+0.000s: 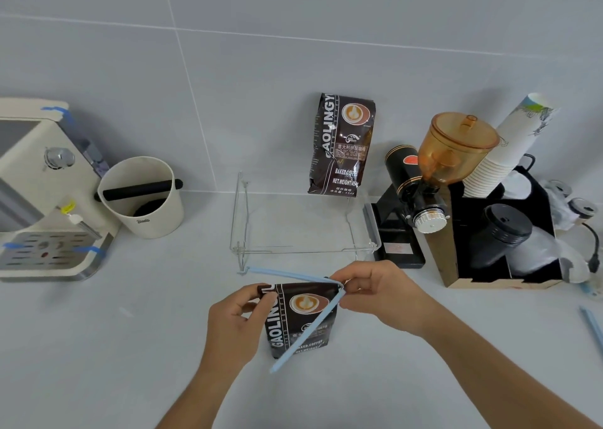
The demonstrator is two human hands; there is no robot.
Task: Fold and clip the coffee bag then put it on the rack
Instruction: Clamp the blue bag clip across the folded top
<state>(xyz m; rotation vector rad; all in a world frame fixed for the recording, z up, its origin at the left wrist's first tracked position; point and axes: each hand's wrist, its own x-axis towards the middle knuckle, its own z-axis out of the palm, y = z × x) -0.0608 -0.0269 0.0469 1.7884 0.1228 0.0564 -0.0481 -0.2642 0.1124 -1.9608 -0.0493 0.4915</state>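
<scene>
Both hands pinch the coffee bag (301,317) top — blue clip (313,322) spread open

Two bare forearms come up from the bottom edge of the view, and nothing is worn on them: no sleeve, no cuff, no glove. Both wrists are bare too, with no watch, strap or bracelet showing. The left hand (239,314) is uncovered, its fingers plain, with no ring that I can see; the nails look short and unpainted, though they are small in this view. The right hand (375,293) is the same, bare to the knuckles and unadorned. The arms are slim, and only the part from about mid-forearm forward is in sight.
</scene>
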